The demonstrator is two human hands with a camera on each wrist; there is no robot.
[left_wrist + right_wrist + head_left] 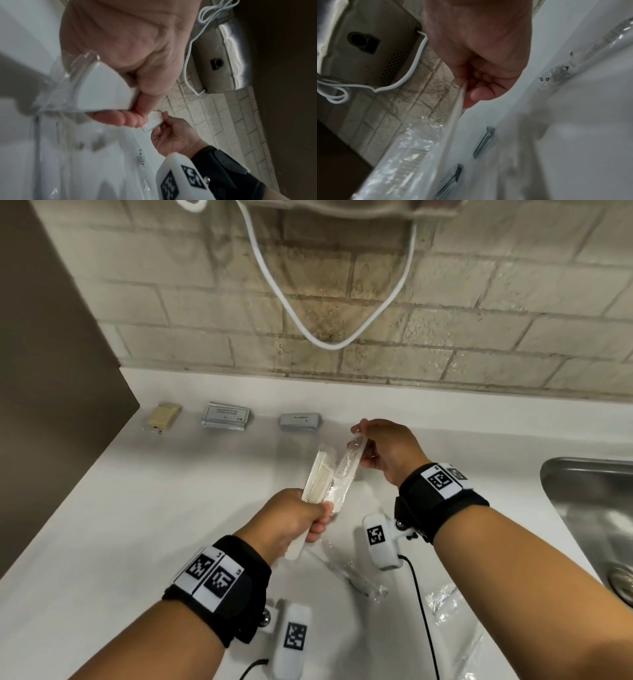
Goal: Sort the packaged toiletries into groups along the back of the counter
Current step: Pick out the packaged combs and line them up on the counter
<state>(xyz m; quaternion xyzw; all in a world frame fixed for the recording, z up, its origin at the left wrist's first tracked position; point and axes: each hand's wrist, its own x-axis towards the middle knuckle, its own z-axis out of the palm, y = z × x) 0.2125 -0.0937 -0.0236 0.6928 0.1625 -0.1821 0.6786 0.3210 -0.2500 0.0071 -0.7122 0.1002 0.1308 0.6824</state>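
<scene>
Nearest on the white counter (102, 525), the left hand (291, 517) grips wrapped combs (317, 481). Just beyond, the right hand (387, 451) pinches another wrapped comb (346, 463). Farthest, along the counter's back edge: soap (163, 416), shampoo sachets (226, 416), grey packet (300, 421).

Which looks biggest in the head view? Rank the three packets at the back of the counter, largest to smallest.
1. Silver shampoo sachet, the middle one.
2. Grey packet, at the right end.
3. Tan soap bar, at the left end; close to the grey one, so unsure.
</scene>
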